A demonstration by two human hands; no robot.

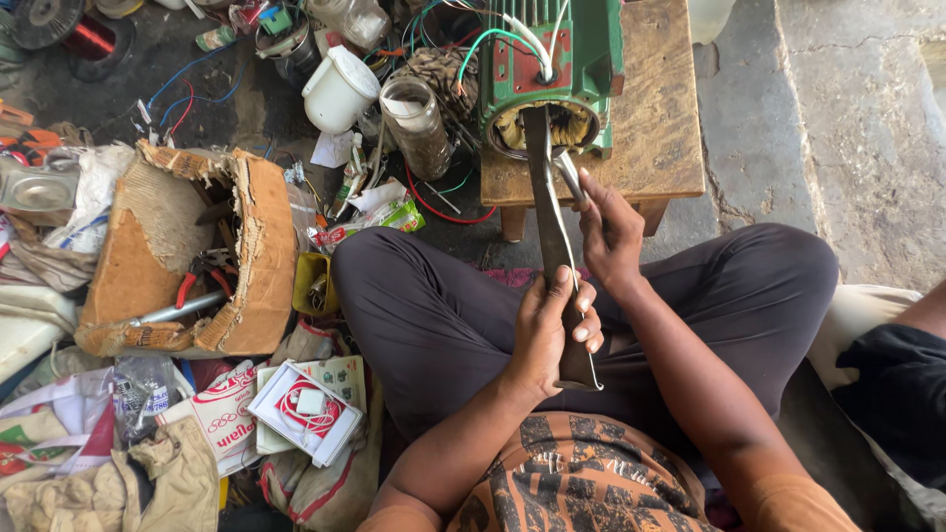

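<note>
head | L hand (548, 330) grips flat bar (548, 217) | R hand (609, 232) grips rod (570, 177) | motor (552, 74) ahead

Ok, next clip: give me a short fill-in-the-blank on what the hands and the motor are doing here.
1. The left hand grips the lower end of a long flat metal ____.
2. The strip's far end reaches into the open end of the ____ motor housing.
3. The motor sits on a small ____ stool.
4. The right hand holds a thin metal tool near the motor's ____.

Missing words: strip; green; wooden; opening
</note>
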